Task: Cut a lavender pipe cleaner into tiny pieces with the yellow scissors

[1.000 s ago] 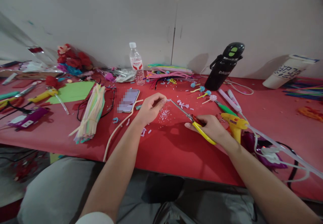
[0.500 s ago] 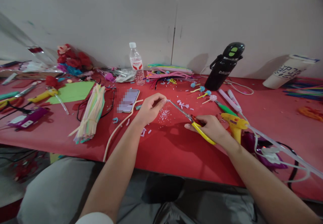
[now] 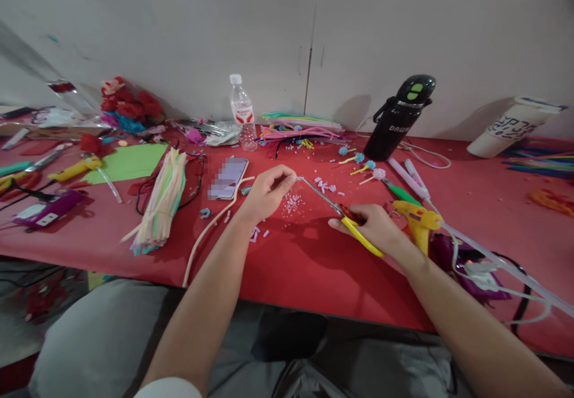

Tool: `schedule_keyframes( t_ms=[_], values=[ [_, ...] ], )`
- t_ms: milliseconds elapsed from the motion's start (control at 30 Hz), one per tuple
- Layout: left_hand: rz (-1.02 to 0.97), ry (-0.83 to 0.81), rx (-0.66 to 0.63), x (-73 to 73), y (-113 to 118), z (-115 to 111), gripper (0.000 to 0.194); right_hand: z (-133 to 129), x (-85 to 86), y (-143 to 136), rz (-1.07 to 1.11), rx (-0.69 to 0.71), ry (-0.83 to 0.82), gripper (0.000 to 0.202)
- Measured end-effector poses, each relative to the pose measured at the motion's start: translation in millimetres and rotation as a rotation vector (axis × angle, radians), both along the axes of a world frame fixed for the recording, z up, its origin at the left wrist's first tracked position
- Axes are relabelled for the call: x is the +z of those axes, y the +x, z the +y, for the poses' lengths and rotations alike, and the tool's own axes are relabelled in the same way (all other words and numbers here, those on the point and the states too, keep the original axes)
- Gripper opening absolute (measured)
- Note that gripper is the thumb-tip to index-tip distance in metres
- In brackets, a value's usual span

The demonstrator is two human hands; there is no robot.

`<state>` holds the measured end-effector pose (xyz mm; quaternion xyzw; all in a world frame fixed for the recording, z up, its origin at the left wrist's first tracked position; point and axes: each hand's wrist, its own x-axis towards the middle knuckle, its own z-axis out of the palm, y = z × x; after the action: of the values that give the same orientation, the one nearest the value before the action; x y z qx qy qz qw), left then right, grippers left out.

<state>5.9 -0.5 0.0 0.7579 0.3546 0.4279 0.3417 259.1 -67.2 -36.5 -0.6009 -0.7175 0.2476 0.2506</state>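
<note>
Over the middle of the red table, my left hand [image 3: 270, 190] is closed, thumb and forefinger pinching a small pink pipe cleaner piece [image 3: 298, 178]. My right hand [image 3: 374, 226] grips scissors [image 3: 359, 235] with yellow and red handles. Their blades point up and left, the tips right beside the pinched piece. Beneath the blades lies a scatter of tiny pale pink clippings [image 3: 293, 204]. Short pink pipe cleaner lengths [image 3: 323, 186] rest just behind the scissors, and a few more pink bits [image 3: 255, 235] are near my left wrist.
A phone [image 3: 228, 178] and a pipe cleaner bundle [image 3: 162, 204] lie to the left. At the back stand a plastic bottle [image 3: 243, 117] and a black flask [image 3: 399, 120]. On the right are a yellow glue gun [image 3: 418, 222], a purple power strip [image 3: 491, 284] with cables, and a tilted white cup [image 3: 509, 128].
The scissor tips have shifted very slightly beside the pinched piece, and less pink shows past my left fingertips. Both hands stay in nearly the same place.
</note>
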Motion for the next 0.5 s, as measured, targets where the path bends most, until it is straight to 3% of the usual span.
schedule_keyframes(
  t_ms=[500],
  values=[
    [0.007, -0.023, 0.010, 0.3, 0.3, -0.9, 0.020, 0.5, 0.5, 0.2, -0.007, -0.005, 0.007, 0.059]
  ],
)
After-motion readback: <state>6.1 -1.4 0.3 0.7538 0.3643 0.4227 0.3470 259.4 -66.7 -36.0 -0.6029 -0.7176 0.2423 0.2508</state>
